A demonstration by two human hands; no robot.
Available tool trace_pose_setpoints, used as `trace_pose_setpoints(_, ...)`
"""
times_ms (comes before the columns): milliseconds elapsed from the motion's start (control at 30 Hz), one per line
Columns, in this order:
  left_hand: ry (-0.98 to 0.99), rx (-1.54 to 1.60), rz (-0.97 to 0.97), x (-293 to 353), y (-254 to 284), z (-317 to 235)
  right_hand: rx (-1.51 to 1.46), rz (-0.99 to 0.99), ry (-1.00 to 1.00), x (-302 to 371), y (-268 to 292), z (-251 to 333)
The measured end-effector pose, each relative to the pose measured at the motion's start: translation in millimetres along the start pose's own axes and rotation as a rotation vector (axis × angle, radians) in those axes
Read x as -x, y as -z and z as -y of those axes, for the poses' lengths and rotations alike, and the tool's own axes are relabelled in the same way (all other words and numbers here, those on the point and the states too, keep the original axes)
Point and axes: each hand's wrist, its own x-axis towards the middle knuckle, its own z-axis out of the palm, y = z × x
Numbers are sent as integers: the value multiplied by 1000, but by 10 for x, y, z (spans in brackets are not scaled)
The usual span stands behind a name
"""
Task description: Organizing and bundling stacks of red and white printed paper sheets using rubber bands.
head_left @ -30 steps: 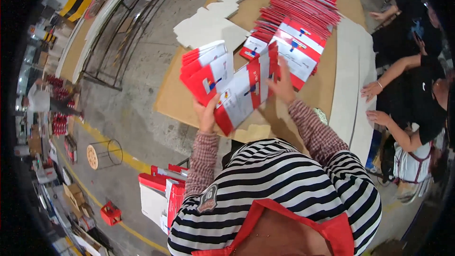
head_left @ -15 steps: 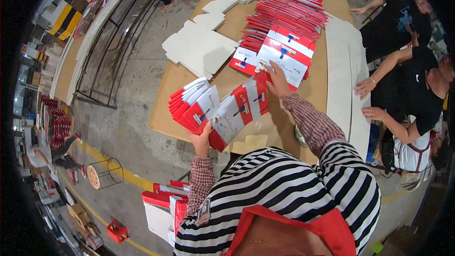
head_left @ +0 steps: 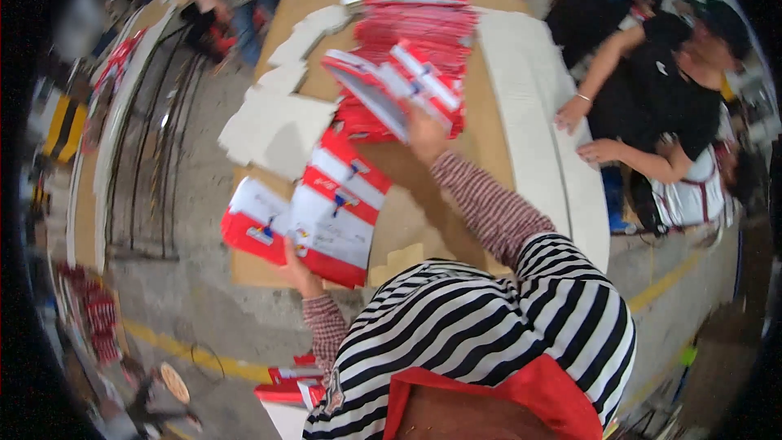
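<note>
My left hand [head_left: 303, 275] is closed on the lower edge of a bundle of flat red and white printed cartons [head_left: 338, 208], which fans out over the near left part of the table. Farther up, my right hand [head_left: 428, 132] grips another flat red and white carton [head_left: 423, 85] by its near edge. That carton is partly folded and tilted, raised in front of a long stack of like cartons [head_left: 415, 28]. Motion blurs the right fingers somewhat.
Blank white cardboard sheets [head_left: 273, 134] lie left of the stack on the brown tabletop [head_left: 489, 147]. Long white sheets [head_left: 521, 90] run along the right edge, where a person in black [head_left: 652, 98] rests both hands. More cartons [head_left: 285, 391] stand low at my left.
My right hand has left the bundle and moved up, lifting a carton off the near end of the stack. The left hand's bundle has shifted left and down in view as the head turned.
</note>
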Motion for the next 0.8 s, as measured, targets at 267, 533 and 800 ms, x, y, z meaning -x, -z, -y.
trace_pose_setpoints(267, -66, -233, 69, -271, -458, 290, -108, 819, 27, 1312, -275, 1408)
trace_pose_setpoints(533, -312, -341, 303, 24, -682, 170, -231, 684, 304, 1433, -396, 1159)
trace_pose_setpoints(800, -222, -263, 440, 21, -502, -38, -514, 79, 60, 456, -111, 93)
